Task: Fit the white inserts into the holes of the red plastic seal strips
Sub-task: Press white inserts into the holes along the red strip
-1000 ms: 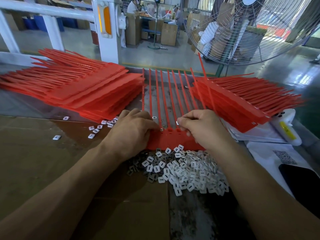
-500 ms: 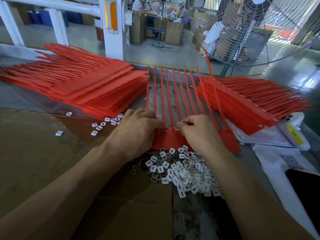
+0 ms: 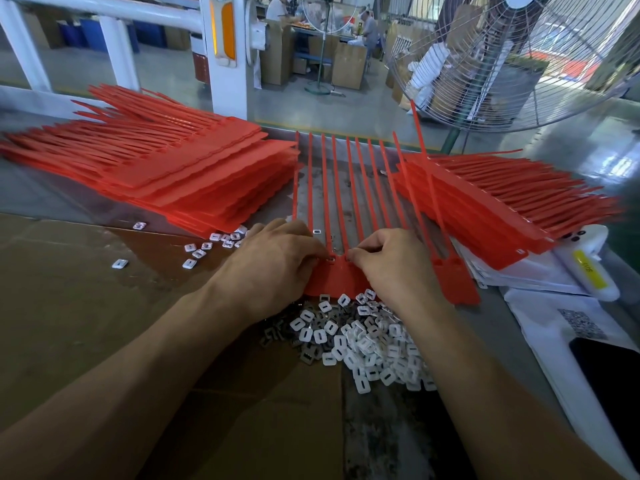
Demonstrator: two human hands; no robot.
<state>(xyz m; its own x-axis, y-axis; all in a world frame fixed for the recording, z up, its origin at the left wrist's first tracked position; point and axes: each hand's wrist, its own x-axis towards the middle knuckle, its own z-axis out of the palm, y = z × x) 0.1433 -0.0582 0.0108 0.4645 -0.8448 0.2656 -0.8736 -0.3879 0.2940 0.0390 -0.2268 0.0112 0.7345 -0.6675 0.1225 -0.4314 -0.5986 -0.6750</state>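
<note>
We see both forearms reaching in from the bottom corners, the hands meeting over a row of red seal strips (image 3: 341, 275) that lies flat on the workbench (image 3: 374, 427) with its thin tails fanned away from us. The left hand (image 3: 273, 263) lies knuckles up on the left end of the row, fingers curled down onto the flat tags, fingertips at the line of holes. The right hand (image 3: 391, 263) is curled too, thumb and forefinger pinched at a hole near the middle; whether an insert sits between them we cannot tell. A heap of white inserts (image 3: 367, 337) lies just below the tags, between the wrists. Stacks of red strips lie to the left (image 3: 194, 178) and right (image 3: 502, 209).
</note>
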